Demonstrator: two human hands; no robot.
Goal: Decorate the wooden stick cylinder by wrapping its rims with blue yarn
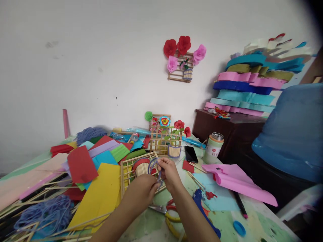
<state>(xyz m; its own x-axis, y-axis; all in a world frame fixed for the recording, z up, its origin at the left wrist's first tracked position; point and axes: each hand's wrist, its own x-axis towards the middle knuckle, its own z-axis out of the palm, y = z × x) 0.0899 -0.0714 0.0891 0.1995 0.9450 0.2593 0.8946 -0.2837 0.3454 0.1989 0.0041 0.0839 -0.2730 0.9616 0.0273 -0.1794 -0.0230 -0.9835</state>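
Observation:
A loop of purple-blue yarn (150,163) runs between my two hands, over a small wooden stick lattice (123,179). My right hand (169,173) pinches the yarn between thumb and fingers. Lower and to the left, my left hand (142,191) has its fingers closed near the yarn's lower end, its fingertips partly hidden. A little basket of upright sticks with a red rim (141,165) lies on the lattice, just beyond my left hand. Scissors (161,209) with red handles lie below my hands, partly behind my right forearm.
Coloured paper sheets (103,195) and a yarn heap (46,213) cover the left side. Behind stands a flowered lattice (165,136). Rightward are a phone (191,154), a jar (213,149), pink paper (237,179), a marker (240,204) and a blue glue gun (202,205).

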